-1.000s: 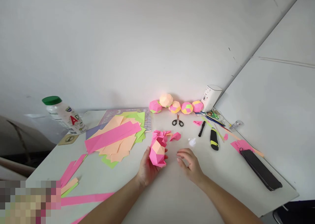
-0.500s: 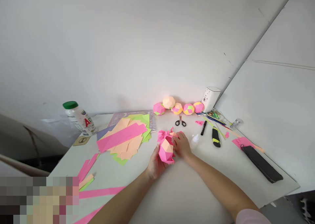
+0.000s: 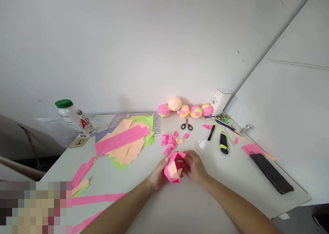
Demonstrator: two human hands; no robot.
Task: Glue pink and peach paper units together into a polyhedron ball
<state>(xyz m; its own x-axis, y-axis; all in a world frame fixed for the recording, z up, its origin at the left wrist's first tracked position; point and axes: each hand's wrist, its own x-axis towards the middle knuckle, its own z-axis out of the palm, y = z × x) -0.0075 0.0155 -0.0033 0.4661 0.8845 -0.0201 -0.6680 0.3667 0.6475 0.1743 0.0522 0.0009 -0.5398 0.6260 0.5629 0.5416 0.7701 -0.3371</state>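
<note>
My left hand [image 3: 157, 175] is wrapped round the left side of a pink and peach faceted paper ball [image 3: 169, 169]. The ball has an opening on its right, where the hollow inside and some loose flaps show. My right hand [image 3: 196, 167] has its fingers curled at that opening, gripping the ball's edge; the fingertips are partly hidden. Just beyond the ball lies a heap of small folded pink paper pieces [image 3: 167, 140], with a peach one [image 3: 179, 141] among them. A small white glue bottle [image 3: 202, 144] is past my right hand.
Several finished paper balls [image 3: 196, 112] line the wall beside a white box [image 3: 221, 100]. Scissors [image 3: 186, 125], a black pen [image 3: 211, 132], a cutter [image 3: 224, 143] and a black pouch [image 3: 271, 172] lie rightward. Leftward are paper sheets [image 3: 123, 141] and a green-capped bottle [image 3: 75, 119].
Both hands have drawn the ball nearer to me, away from the pink pieces, which now show fully. The ball has turned so its opening shows. The view has shifted slightly.
</note>
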